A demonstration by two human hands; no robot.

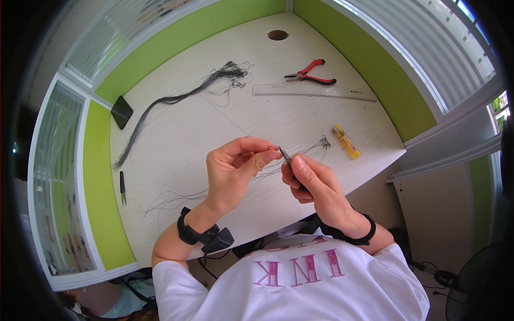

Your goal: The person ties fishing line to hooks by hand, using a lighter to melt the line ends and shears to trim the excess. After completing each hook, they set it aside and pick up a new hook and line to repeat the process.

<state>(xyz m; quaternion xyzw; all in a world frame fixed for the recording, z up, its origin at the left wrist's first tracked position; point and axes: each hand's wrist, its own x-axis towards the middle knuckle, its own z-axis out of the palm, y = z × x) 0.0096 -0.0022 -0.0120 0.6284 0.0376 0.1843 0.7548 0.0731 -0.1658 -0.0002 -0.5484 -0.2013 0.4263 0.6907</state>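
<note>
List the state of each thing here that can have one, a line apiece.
Left hand: pinched on small red loop
Right hand: closed around pointed tool
Red-handled pliers: handles spread apart
Dark strand bundle: stretched out, curved
Clear ruler: lying flat
Round hole: uncovered

pale desk (300, 120) | lime-green partition panels (369, 75), white frames (93, 276) | striped glass (428, 43) above | bright window (500, 109), far right
</note>
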